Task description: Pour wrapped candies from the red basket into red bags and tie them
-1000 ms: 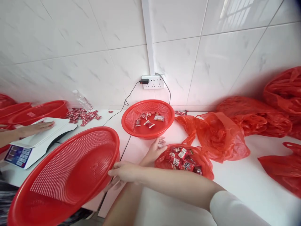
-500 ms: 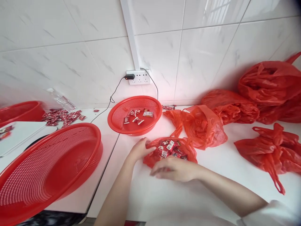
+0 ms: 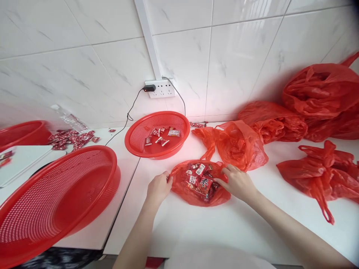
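Note:
In front of me a red plastic bag lies with its mouth spread, and small wrapped snacks in red packets show inside it. My left hand pinches the bag's left edge between thumb and fingers. At the right edge, my right hand grips the rim, its thumb toward the packets and the fingers over the plastic. Just behind the bag stands a round red basket with several small wrapped packets lying on its bottom.
A large red basket fills the left side, near a heap of small red packets and a clear plastic bottle. Red bags line the right, one knotted bag nearer. A cable hangs from the power socket.
My right hand has moved from the bag's front to its right edge. My left hand has shifted slightly down and left to the left edge. More packets now show in the wider bag mouth.

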Available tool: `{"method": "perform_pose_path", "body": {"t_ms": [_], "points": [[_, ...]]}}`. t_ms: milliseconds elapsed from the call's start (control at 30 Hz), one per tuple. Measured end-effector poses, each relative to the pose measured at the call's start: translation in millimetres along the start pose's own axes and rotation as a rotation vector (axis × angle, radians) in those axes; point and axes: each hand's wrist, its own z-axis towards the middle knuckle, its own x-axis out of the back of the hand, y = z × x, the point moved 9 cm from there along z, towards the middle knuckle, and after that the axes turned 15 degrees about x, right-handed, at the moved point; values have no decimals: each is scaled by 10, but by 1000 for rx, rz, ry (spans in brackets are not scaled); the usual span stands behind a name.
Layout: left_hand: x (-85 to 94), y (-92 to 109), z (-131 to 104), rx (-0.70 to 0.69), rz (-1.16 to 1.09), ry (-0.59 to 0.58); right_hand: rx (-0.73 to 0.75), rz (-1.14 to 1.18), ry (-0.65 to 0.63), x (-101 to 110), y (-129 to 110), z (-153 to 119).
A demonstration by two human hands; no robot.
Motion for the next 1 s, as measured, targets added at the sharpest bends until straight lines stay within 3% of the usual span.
{"method": "perform_pose_path", "body": {"t_ms": [133, 233, 400, 500, 567, 833, 933, 1000], "points": [[303, -40, -85, 32, -110, 255, -47, 38, -120, -100, 60, 88], [562, -80, -133, -19, -426, 365, -83, 232, -36, 92, 161, 145], [842, -103, -64, -164, -1131, 217, -147, 705, 161, 466, 295, 210], [988, -32, -62, -199, -1373, 96, -92, 1091, 257, 591, 224, 279], [1103, 85, -104, -264, -1443, 12, -50, 1226, 365, 713, 213, 315], [1671, 591, -346, -653, -1438, -5, -31, 992, 895, 1395, 419, 252], [1755, 823, -436, -782, -1431, -75, -47, 786, 948, 1626, 337, 227], [1755, 940, -476, -810, -1418, -110, -26, 620, 900, 1727, 208, 249]]}}
